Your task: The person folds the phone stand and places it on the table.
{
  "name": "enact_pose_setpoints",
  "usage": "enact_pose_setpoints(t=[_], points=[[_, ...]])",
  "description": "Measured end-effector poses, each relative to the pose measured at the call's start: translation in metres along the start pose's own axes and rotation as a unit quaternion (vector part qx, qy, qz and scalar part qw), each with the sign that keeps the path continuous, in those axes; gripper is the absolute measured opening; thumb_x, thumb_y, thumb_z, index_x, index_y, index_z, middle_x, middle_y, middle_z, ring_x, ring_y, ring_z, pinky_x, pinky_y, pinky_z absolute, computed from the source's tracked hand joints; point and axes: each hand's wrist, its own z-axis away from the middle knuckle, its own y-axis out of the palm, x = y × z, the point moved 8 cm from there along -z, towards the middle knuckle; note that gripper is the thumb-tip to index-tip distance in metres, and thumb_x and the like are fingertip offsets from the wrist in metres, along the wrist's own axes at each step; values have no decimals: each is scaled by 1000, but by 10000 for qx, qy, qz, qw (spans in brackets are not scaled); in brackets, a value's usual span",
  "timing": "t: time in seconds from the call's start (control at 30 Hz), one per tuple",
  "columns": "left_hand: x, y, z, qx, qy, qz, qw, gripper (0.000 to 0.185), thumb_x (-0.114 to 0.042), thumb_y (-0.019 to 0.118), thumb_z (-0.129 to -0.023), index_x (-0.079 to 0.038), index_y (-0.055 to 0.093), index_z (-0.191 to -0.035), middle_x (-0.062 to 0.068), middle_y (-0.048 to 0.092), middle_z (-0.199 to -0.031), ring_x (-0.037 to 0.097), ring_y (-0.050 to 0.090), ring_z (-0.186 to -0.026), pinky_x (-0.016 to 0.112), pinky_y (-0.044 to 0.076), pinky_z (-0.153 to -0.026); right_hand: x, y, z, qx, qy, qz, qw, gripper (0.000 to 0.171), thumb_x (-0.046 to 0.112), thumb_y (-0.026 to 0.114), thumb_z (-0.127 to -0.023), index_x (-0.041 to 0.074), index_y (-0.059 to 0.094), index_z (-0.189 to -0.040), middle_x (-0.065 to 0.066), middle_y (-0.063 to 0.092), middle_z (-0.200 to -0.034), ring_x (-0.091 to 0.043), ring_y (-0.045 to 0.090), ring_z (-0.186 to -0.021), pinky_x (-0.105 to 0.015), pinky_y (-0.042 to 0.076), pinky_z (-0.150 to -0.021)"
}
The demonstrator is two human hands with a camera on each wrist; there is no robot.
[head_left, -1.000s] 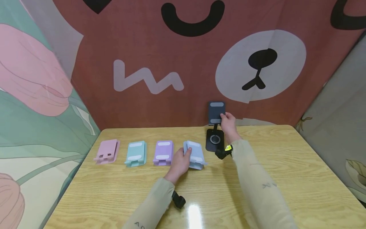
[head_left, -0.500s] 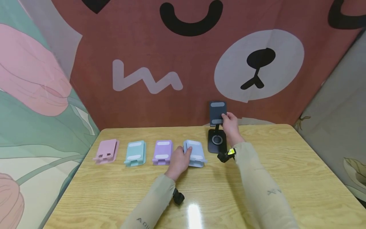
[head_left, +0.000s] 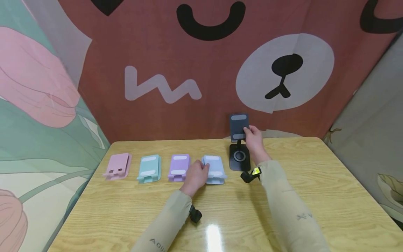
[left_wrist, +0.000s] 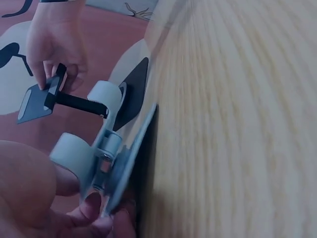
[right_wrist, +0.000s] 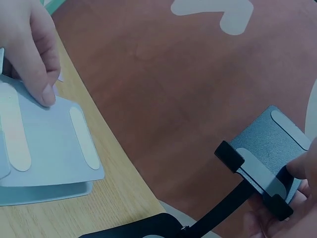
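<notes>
A row of folding phone stands lies on the wooden table [head_left: 283, 217]: pink [head_left: 117, 166], teal [head_left: 149, 168], purple [head_left: 178, 167] and light blue [head_left: 214, 168]. My left hand [head_left: 196, 175] grips the left edge of the light blue stand [left_wrist: 111, 153] [right_wrist: 44, 144], thumb on top. Right of it stands a black phone stand [head_left: 239, 147] with its plate raised on an arm. My right hand [head_left: 254, 140] pinches the lower right edge of that raised plate [right_wrist: 267, 158] [left_wrist: 39, 99].
A red cloth backdrop [head_left: 201, 70] with a bear face hangs right behind the table's far edge. A floral cloth [head_left: 41, 133] bounds the left side. Bare wood stretches across the table's near half and right side.
The black stand has shifted slightly toward me and to the right with my right hand. The light blue stand has straightened under my left hand, lining up with the row.
</notes>
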Motion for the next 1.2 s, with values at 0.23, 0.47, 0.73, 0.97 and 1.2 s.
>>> enact_pose_setpoints(t=[0.23,0.47,0.73,0.97,1.2], points=[[-3,0,2,209,-50,-290,9993,25,-22,57,-104,-3,58,-88,9,58,-79,26,56,-76,42,50,-72,1,0,6,26,-18,94,10000,38,28,38,-112,-2,52,-132,-16,54,-128,-27,48,-116,-42,38,-103],[-4,3,2,46,162,-605,9980,28,-18,58,-102,3,61,-86,15,56,-88,30,52,-91,47,49,-85,0,0,10,45,-6,117,9999,38,28,39,-112,-3,51,-130,-16,55,-127,-28,48,-117,-43,38,-105],[-2,3,6,67,90,-557,9984,32,-16,59,-101,16,62,-103,24,56,-99,35,54,-97,49,48,-92,1,1,13,86,14,92,9999,36,28,39,-112,-2,51,-129,-16,55,-125,-29,48,-118,-44,38,-107],[0,1,8,-36,5,-196,9998,29,-19,62,-99,9,55,-105,18,53,-98,32,53,-93,48,48,-88,5,3,16,149,-38,89,9998,38,28,39,-112,-2,51,-131,-17,54,-127,-29,49,-121,-45,37,-109],[-2,-3,12,-181,-61,150,9997,52,-32,66,-97,9,50,-125,24,53,-119,36,55,-110,47,45,-99,9,4,18,162,-33,44,9999,40,30,39,-112,-2,50,-132,-17,54,-130,-29,48,-124,-44,36,-110]])
